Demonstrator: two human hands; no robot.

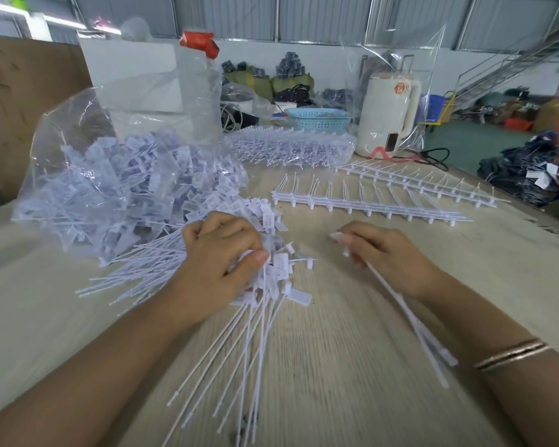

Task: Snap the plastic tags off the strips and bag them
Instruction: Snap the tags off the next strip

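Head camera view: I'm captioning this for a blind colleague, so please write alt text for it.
A person's left hand grips a bundle of white plastic tags on a wooden table, while the right hand holds a few thin white strips. A clear bag full of tags lies to the left, and unbroken tag strips lie beyond the hands.

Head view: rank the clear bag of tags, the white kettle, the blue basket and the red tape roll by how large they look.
1. Clear bag of tags, largest by far.
2. White kettle.
3. Blue basket, partly hidden, so its rank below the kettle is unsure.
4. Red tape roll, smallest.
The bag lies nearest the camera, which enlarges it.
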